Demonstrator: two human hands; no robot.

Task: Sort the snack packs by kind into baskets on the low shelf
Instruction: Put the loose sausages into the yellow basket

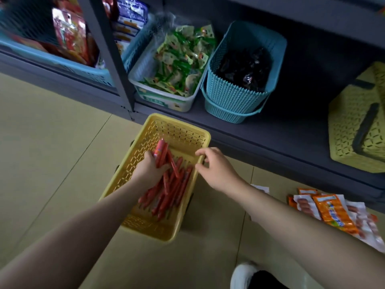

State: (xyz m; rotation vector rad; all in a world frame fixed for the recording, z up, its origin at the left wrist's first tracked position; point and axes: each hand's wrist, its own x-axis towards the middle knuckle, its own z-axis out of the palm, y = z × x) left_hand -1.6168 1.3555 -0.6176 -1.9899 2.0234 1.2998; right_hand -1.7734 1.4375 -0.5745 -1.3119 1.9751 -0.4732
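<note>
Down on the floor, the yellow basket (183, 134) sat just in front of the low shelf (270, 134). Inside it the left hand (149, 166) gripped a few red sausage sticks (161, 152) above the loose pile (173, 188). The right hand (214, 165) hovered at the basket's right rim, fingers loosely curled, holding nothing. Orange sausage packs (331, 213) lay right of the basket.
</note>
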